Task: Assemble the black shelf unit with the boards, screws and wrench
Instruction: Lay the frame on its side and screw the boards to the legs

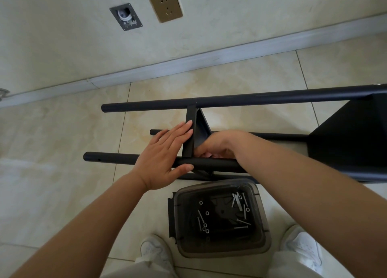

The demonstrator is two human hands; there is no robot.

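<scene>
Two white shoes (pixel 156 251) are standing on the tiled floor (pixel 62 135) at the bottom edge, with a dark translucent bin (pixel 217 219) sitting between them. Loose silver screws (pixel 244 214) and washers are lying on its bottom, and a small silver wrench (pixel 236 198) is resting near its far right corner.

Just beyond the bin, the shelf unit (pixel 251 131) is lying on its side on the floor. It is matte black: round tubes joined by flat boards. Its long axis is running left to right, roughly parallel to the baseboard (pixel 188 62); the open tube ends are pointing left, and the right end is running out of view. The far tube (pixel 230 100) and the near tube (pixel 117 158) are sitting highest, with two more tubes lower down. A narrow board (pixel 195 131) is standing on edge across them, spanning from the near tube to the far one. A larger board (pixel 351 139) is filling the frame at the right.

The left hand (pixel 165 152) is lying flat against the narrow board's left face, fingers straight and pressed together, thumb resting on the near tube. The right hand (pixel 219 145) is reaching in on the board's right side where it meets the near tube, fingers curled; what they are pinching, if anything, I cannot tell.
</scene>
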